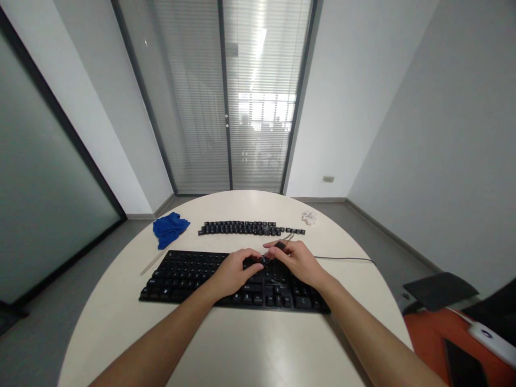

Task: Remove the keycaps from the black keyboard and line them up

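A black keyboard [193, 271] lies across the table in front of me, with both hands over its right half. My left hand [236, 274] pinches a small black keycap [264, 261] between thumb and fingertips. Close beside it, my right hand [298, 260] is closed around a keycap puller [280, 245], whose black part shows at the fingers and whose two thin wire prongs point away from me. The fingertips of the two hands nearly meet. Behind the keyboard, loose black keycaps [237, 228] stand in rows. The keys under my hands are partly hidden.
A crumpled blue cloth [169, 228] lies at the left, by a thin pale stick [155, 262]. Crumpled white tissue [309, 217] sits at the back right. The keyboard's cable [344, 258] runs off the right edge of the round white table [258, 344]. An orange chair [427, 336] stands right.
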`<state>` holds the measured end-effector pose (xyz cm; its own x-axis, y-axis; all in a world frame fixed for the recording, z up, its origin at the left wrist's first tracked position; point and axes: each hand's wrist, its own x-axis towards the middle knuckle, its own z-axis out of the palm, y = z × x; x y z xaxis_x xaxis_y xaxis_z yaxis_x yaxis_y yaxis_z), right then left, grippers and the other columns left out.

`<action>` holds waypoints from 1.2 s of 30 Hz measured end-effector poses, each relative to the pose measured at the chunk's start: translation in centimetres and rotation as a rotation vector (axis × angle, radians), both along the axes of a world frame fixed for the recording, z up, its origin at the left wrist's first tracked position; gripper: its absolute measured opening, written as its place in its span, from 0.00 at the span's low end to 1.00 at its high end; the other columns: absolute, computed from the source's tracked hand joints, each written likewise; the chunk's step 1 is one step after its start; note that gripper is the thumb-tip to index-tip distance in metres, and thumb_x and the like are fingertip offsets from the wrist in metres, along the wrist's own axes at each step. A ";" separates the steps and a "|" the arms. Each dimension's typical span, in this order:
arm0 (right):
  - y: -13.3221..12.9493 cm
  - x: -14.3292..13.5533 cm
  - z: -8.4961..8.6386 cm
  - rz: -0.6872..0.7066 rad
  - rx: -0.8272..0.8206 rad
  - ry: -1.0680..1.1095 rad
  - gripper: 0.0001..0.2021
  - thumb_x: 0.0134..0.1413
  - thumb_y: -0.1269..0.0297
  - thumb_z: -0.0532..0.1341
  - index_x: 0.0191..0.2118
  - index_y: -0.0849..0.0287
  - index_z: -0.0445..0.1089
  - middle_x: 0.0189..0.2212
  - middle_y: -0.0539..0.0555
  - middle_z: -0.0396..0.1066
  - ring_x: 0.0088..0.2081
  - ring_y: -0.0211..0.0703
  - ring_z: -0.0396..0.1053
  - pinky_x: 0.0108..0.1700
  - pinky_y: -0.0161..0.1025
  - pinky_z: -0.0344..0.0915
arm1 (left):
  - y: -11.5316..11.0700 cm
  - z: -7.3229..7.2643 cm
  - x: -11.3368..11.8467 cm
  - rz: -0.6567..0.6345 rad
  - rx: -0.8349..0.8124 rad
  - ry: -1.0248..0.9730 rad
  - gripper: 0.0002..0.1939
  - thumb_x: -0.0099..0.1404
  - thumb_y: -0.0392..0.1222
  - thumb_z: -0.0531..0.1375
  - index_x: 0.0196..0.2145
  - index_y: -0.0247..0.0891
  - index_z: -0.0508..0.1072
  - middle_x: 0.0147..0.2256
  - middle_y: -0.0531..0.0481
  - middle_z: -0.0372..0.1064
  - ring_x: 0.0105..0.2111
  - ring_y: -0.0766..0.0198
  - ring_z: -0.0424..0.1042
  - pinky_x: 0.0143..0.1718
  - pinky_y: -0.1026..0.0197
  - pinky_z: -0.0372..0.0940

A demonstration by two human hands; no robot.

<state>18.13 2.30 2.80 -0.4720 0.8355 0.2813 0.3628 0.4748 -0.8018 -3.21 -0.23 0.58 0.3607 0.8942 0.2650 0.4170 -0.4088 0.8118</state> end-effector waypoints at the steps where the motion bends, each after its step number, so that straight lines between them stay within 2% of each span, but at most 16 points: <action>1: 0.0 0.0 -0.1 0.006 -0.028 0.013 0.19 0.63 0.51 0.56 0.43 0.59 0.77 0.40 0.56 0.79 0.39 0.46 0.76 0.43 0.40 0.69 | 0.0 0.0 -0.1 -0.014 -0.002 -0.012 0.07 0.63 0.39 0.61 0.40 0.38 0.75 0.41 0.49 0.76 0.43 0.59 0.73 0.49 0.59 0.63; 5: 0.1 0.0 -0.4 0.030 -0.125 0.073 0.22 0.64 0.49 0.54 0.49 0.61 0.74 0.34 0.56 0.79 0.38 0.45 0.76 0.40 0.39 0.70 | 0.0 0.0 -0.3 -0.068 -0.004 -0.051 0.08 0.65 0.39 0.59 0.42 0.39 0.75 0.42 0.50 0.76 0.44 0.60 0.72 0.50 0.59 0.62; 16: 0.3 -0.7 -0.7 0.003 -0.242 0.148 0.22 0.57 0.46 0.60 0.38 0.64 0.76 0.32 0.58 0.78 0.37 0.46 0.76 0.40 0.41 0.73 | 0.3 -0.3 -0.1 -0.041 0.039 -0.019 0.08 0.66 0.40 0.59 0.43 0.39 0.74 0.41 0.49 0.75 0.43 0.60 0.72 0.49 0.59 0.63; 22: 0.6 -0.6 -1.2 -0.003 -0.352 0.180 0.24 0.59 0.45 0.58 0.42 0.64 0.74 0.36 0.60 0.78 0.38 0.45 0.76 0.41 0.41 0.73 | 0.3 -0.3 0.0 0.015 0.107 0.034 0.08 0.65 0.40 0.60 0.41 0.38 0.75 0.38 0.48 0.74 0.40 0.60 0.72 0.46 0.58 0.64; 26: 0.5 -0.8 -1.6 0.019 -0.371 0.195 0.23 0.59 0.45 0.57 0.45 0.62 0.72 0.39 0.59 0.77 0.38 0.44 0.76 0.41 0.41 0.73 | 0.0 -0.4 0.1 0.035 0.146 0.086 0.12 0.65 0.38 0.60 0.46 0.41 0.74 0.41 0.48 0.74 0.41 0.59 0.72 0.47 0.57 0.65; 32: 0.5 -1.1 -2.0 0.038 -0.345 0.200 0.22 0.57 0.45 0.60 0.43 0.62 0.74 0.33 0.55 0.77 0.35 0.43 0.75 0.40 0.41 0.73 | -0.1 -0.6 0.1 0.044 0.182 0.123 0.11 0.65 0.38 0.60 0.46 0.41 0.74 0.43 0.47 0.74 0.43 0.58 0.72 0.48 0.56 0.66; 36: 0.6 -0.9 -1.9 0.049 -0.324 0.188 0.23 0.57 0.47 0.61 0.45 0.63 0.75 0.30 0.54 0.76 0.34 0.43 0.75 0.42 0.41 0.72 | 0.0 -0.8 0.1 0.048 0.205 0.155 0.11 0.66 0.37 0.59 0.46 0.41 0.73 0.42 0.48 0.73 0.43 0.59 0.71 0.48 0.56 0.65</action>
<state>17.22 2.89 0.94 -0.4788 0.8731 0.0915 0.1781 0.1986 -0.9638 -3.12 -0.21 -0.19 0.3697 0.8446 0.3874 0.5525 -0.5350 0.6391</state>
